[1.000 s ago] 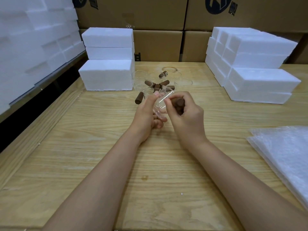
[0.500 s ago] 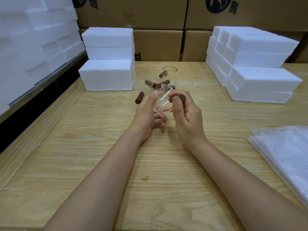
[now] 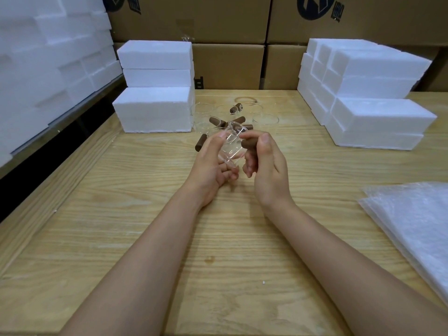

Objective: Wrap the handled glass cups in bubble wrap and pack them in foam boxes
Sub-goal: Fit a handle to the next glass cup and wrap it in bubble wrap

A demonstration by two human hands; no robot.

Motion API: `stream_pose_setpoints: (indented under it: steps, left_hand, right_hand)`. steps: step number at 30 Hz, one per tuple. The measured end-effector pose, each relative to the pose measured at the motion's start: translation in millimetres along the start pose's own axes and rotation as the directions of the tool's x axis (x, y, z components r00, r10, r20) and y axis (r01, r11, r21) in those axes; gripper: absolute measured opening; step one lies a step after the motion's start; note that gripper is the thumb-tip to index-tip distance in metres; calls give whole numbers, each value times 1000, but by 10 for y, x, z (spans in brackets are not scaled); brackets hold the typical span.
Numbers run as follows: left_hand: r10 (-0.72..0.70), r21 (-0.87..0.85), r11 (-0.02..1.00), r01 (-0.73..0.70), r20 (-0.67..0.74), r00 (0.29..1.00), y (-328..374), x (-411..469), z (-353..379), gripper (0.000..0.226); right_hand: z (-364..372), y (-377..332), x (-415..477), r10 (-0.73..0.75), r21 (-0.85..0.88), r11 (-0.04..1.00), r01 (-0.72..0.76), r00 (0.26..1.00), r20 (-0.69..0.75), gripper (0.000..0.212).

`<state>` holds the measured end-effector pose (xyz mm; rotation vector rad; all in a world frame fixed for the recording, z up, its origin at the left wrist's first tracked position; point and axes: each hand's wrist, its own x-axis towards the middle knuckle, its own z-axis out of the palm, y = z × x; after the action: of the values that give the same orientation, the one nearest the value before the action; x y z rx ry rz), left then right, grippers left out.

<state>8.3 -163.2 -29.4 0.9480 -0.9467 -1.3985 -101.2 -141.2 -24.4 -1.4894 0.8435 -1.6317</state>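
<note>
A clear glass cup (image 3: 231, 145) with a brown wooden handle (image 3: 249, 144) is held tilted above the wooden table (image 3: 145, 226), between both hands. My left hand (image 3: 213, 163) grips the glass body from the left. My right hand (image 3: 265, 166) is closed round the brown handle on the right. Several more handled glass cups (image 3: 228, 117) stand behind the hands. A stack of bubble wrap sheets (image 3: 412, 226) lies at the right edge. White foam boxes (image 3: 155, 107) are stacked at the back left, and more foam boxes (image 3: 373, 117) at the back right.
Brown cardboard cartons (image 3: 230, 44) form a wall behind the table. A large bank of foam boxes (image 3: 48, 69) rises on the left beyond a dark gap along the table's left edge.
The held cup has been turned and tilted between the hands. My right hand has shifted slightly right, so the brown handle now shows at its fingertips.
</note>
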Motion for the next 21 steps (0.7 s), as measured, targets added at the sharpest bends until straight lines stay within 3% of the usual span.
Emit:
stream_pose_setpoints:
  steps: [4,7,14,17,21]
  left_hand:
    - [-11,-36,999,13,64,998,13,-18,-12,41]
    - [-20,-79,996,31,138,990,26,-44,-6,45]
    - [-61,-91,993,77,160,985,15,-55,4,67]
    - [-26,-58,998,38,193,981,2,-55,4,57]
    - [28,-15,1000,-25,249,968,-19,-78,-1,36]
  right_hand:
    - [-5,2,-44,-63,-22,998,65,995,74,28]
    - [-5,20,-59,-137,-141,979,150,986,99,26]
    - [-83,69,-16,-265,-359,904,233,963,-42,19]
    - [-105,50,11,-220,-305,937,173,967,-126,6]
    - [-115,40,49,-145,-239,968,83,955,-257,16]
